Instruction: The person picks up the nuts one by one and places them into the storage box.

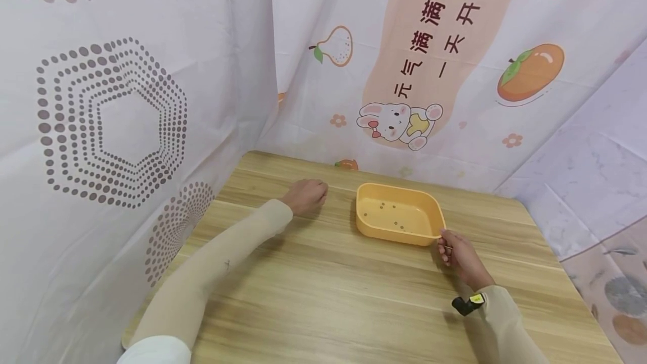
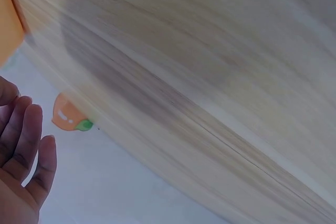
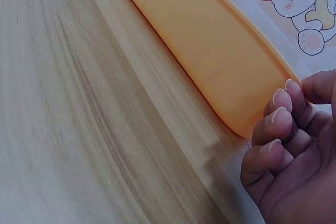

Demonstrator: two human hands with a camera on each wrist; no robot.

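Observation:
A yellow-orange plastic basket (image 1: 399,217), shallow with rounded corners, sits on the wooden table. Small dark round spots dot its floor. At its near right corner, my right hand (image 1: 461,257) pinches the rim between thumb and fingers. The right wrist view shows the outer wall of the basket (image 3: 205,51) beside the curled fingers of that hand (image 3: 299,156). My left hand (image 1: 305,198) is over the table to the left of the basket, apart from it. In the left wrist view its fingers (image 2: 30,129) are loosely bent, with nothing seen in them.
The wooden table (image 1: 313,296) ends at a printed cloth (image 1: 328,89) behind, showing a rabbit and fruit. Another patterned cloth (image 1: 212,72) hangs along the left side, and more cloth (image 1: 601,184) hangs on the right. A small black device (image 1: 467,303) is on my right wrist.

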